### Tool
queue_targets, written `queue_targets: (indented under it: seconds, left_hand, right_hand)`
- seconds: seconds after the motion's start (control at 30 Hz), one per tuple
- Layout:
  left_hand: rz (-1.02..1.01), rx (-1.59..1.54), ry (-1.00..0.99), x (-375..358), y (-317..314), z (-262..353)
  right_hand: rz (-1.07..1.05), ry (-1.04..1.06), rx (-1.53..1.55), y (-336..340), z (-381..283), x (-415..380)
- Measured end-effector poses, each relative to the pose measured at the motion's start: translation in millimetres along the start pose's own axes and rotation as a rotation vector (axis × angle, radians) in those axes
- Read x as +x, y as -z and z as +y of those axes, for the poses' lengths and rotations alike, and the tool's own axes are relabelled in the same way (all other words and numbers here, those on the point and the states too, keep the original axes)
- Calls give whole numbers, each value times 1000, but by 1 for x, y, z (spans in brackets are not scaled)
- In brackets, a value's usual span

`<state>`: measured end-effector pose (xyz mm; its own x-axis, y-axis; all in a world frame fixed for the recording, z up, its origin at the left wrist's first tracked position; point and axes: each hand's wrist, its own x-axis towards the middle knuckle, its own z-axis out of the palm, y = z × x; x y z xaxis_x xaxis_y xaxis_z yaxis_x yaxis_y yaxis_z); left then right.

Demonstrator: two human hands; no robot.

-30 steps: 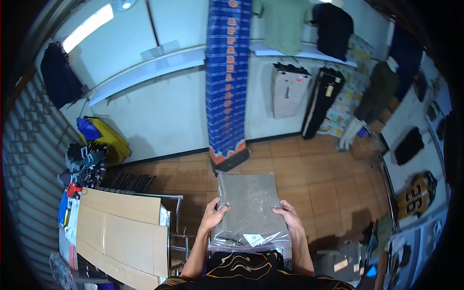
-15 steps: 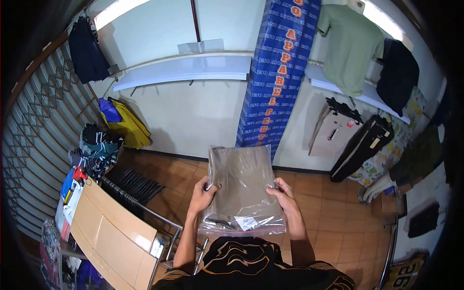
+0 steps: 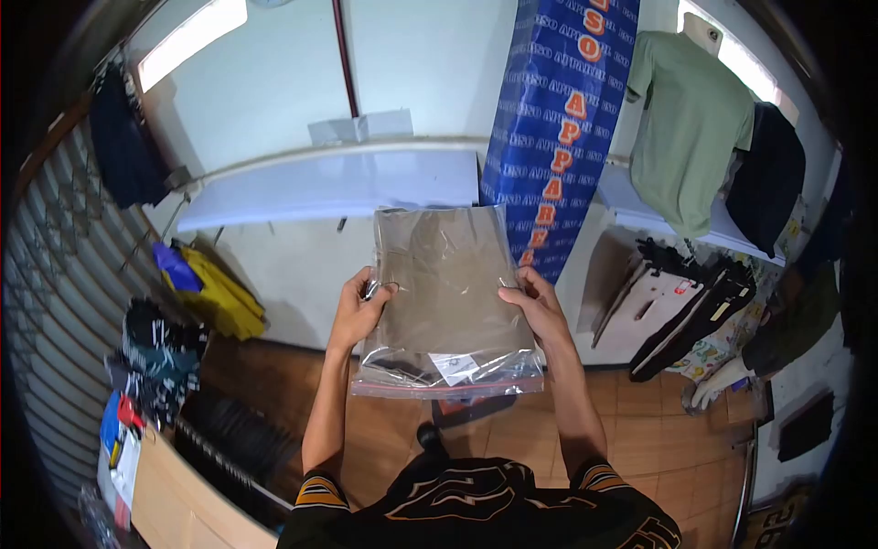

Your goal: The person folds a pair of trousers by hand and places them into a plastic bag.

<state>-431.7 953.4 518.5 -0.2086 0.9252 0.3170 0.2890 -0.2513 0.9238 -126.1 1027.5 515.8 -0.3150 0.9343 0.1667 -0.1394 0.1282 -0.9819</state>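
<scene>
Shop wall, shelf (image 3: 329,178) and blue banner (image 3: 558,137) behind. I see bag (image 3: 448,293) with folded grey garment held in air, chest-high. Left hand (image 3: 357,311) and right hand (image 3: 535,306) pinch its side edges, thumbs on front. Risk, I judge: slick plastic slips from light pinch, bag drops to floor.

the bag (image 3: 445,293) sits before the banner (image 3: 558,137), left hand (image 3: 355,311) on its left edge, right hand (image 3: 538,306) on its right; shelf (image 3: 320,183) left of the banner.
</scene>
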Motion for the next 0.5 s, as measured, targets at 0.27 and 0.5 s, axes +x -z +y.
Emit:
queue_targets:
  seconds: [0.27, 0.5]
  left_hand:
    - [-58, 17, -104, 216, 41, -72]
    - [-77, 49, -22, 322, 47, -132]
  right_hand:
    - [141, -7, -125, -36, 3, 182]
    - [209, -47, -218, -40, 37, 284]
